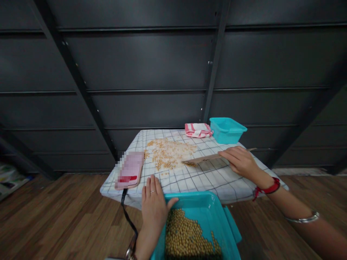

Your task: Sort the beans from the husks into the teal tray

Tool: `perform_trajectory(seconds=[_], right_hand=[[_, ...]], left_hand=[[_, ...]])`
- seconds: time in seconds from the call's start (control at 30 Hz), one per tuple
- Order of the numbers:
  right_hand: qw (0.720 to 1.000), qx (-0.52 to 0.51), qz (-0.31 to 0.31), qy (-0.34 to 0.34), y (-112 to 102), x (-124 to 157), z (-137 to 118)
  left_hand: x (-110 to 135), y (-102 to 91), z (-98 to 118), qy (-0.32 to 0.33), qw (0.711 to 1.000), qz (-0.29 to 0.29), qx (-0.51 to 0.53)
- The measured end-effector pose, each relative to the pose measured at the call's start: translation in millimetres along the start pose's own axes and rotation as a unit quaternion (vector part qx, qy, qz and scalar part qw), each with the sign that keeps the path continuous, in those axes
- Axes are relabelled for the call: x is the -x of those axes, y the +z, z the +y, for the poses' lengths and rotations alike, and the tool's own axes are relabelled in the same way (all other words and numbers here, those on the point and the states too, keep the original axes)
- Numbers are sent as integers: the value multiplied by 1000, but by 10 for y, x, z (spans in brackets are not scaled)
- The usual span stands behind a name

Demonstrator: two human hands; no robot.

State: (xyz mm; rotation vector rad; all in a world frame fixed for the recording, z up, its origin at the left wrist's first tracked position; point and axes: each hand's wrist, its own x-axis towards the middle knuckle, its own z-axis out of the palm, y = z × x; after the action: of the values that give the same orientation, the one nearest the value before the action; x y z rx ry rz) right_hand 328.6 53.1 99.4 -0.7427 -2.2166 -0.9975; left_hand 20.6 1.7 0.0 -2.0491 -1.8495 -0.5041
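Observation:
My right hand (238, 161) grips a flat brown piece of cardboard (207, 157), its far tip down on the cloth beside a spread of round tan beans (165, 164) mixed with fine white grains (176, 146). My left hand (154, 202) lies flat with fingers stretched out, at the table's front edge. Its thumb reaches over the rim of a turquoise tub (202, 196). Inside that tub is a heap of similar beans (185, 234), partly cut off by the frame's bottom.
A white checked cloth (225, 180) covers the small table. A smaller turquoise tub (229, 135) and a folded pink-striped towel (198, 130) stand at the back right. On the left lies a pink phone (130, 168), with a black strap (124, 207) hanging nearby. Dark metal panels (151, 61) rise behind.

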Motion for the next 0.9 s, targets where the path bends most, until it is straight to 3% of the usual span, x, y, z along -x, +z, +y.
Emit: perform_trajectory(seconds=[0.27, 0.9], right_hand=[[1000, -7, 0, -9, -173, -51, -84], [1000, 0, -1, -11, -166, -68, -93]], left_hand=[[-1, 19, -7, 3, 1000, -1, -12], [1, 17, -13, 5, 1000, 6, -20]])
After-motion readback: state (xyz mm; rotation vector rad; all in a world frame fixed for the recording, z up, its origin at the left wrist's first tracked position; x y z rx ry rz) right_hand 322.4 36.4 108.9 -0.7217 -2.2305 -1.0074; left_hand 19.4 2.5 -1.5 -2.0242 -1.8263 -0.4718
